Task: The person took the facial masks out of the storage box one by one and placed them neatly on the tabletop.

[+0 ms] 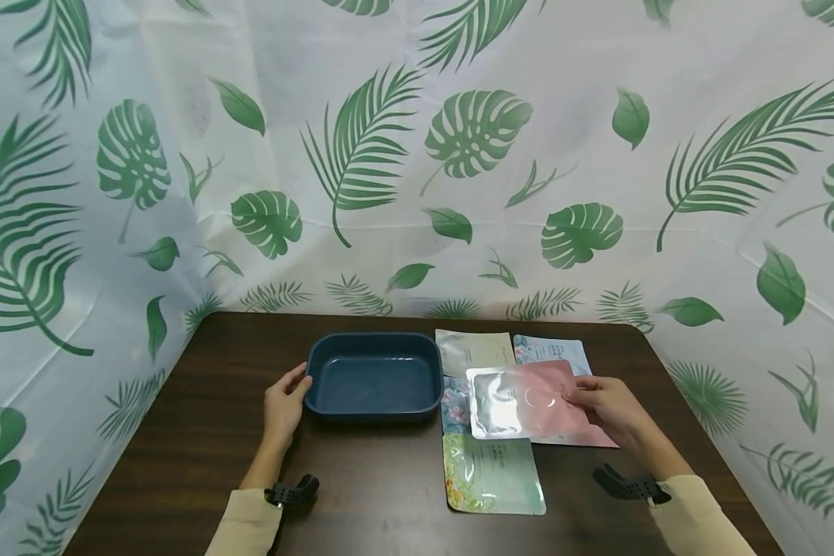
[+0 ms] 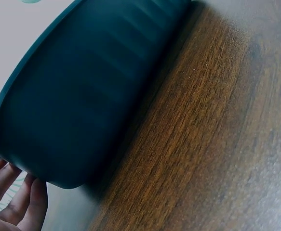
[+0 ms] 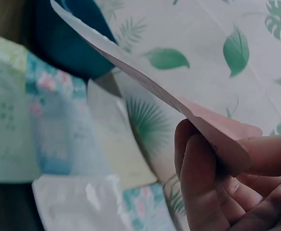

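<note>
My right hand (image 1: 608,405) pinches the right end of a pink-and-silver face mask packet (image 1: 524,398), thumb on top and fingers beneath. In the right wrist view this packet (image 3: 145,84) is seen edge-on, raised above the others. Beneath it, another pink packet (image 1: 573,439) is partly covered. My left hand (image 1: 285,401) touches the left end of a dark blue rectangular basin (image 1: 375,417). The left wrist view shows its fingertips (image 2: 36,192) against the basin's outer wall (image 2: 82,96), just under the rim. Nothing lies inside the basin.
Right of the basin lie a green packet (image 1: 496,475), a cream packet (image 1: 472,349), a blue floral packet (image 1: 454,405) and a light blue one (image 1: 556,350). All rest on a dark wooden table (image 1: 368,494). Behind it hangs a leaf-patterned cloth (image 1: 382,262).
</note>
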